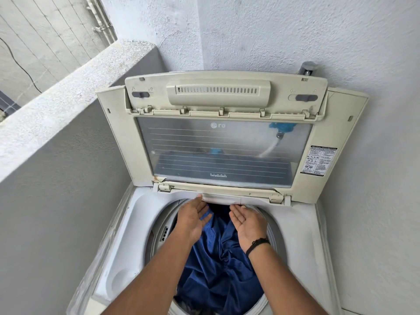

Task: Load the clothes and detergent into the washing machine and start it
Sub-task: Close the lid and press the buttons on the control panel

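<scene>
Head view shows my left hand and right hand, fingers straight and empty, over blue clothes already in the drum; I judge detergent and starting remain.

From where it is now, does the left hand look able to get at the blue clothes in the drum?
Probably yes: the lid stands open, and the left hand, fingers straight, is already over the drum opening with the blue clothes directly beneath, nothing between.

Top-loading washing machine with lid raised at twelve o'clock; blue clothes piled in drum at six o'clock. Left hand and right hand flat, fingers straight, reaching toward twelve o'clock above cloth. Black band on right wrist.
</scene>
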Tool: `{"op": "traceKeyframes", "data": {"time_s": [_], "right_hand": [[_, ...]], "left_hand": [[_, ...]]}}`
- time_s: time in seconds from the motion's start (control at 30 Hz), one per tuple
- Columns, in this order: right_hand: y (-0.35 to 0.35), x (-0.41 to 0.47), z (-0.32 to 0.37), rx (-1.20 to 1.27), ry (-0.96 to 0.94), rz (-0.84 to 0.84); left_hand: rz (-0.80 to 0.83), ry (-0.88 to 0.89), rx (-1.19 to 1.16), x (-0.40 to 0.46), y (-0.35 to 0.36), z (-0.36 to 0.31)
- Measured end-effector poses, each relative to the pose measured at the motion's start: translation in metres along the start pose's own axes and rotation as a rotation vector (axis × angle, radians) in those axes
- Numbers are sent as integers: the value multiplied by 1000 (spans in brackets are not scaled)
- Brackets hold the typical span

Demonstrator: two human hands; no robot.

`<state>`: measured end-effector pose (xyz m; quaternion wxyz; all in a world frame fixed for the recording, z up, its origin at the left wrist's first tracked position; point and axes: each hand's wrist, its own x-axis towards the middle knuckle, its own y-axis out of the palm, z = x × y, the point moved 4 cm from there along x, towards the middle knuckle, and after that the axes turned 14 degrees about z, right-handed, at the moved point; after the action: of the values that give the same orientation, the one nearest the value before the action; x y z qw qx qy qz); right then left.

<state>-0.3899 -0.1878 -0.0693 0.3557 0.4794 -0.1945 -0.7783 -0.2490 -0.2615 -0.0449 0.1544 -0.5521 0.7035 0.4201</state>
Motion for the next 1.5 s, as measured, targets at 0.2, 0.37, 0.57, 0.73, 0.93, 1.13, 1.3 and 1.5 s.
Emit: {"op": "traceKeyframes", "data": {"time_s": [0.2, 0.37, 0.57, 0.73, 0.93, 1.13, 1.3, 1.5], "right_hand": [[13, -37, 19, -609, 138, 174], [63, -67, 69, -934, -247, 230], [146, -120, 168, -1222, -1110, 213], [185, -125, 236, -1361, -1411, 44], [187, -105, 245, -2016, -1040, -61], [194, -129, 244, -2092, -1043, -158], [182, -163, 226, -2122, -1187, -270], [156, -209, 197, -2047, -1284, -210]], "left_hand": [[-119, 84, 197, -30, -11, -22], [-331, 503, 520, -65, -10, -83], [-388, 1097, 1147, -124, 60, -185], [-317, 1069, 1567, -127, 99, -239], [-348, 1040, 1718, -117, 96, -242], [-361, 1087, 1669, -133, 95, -230], [-376, 1111, 1681, -160, 78, -207], [-521, 1225, 1654, -218, 48, -169]]}}
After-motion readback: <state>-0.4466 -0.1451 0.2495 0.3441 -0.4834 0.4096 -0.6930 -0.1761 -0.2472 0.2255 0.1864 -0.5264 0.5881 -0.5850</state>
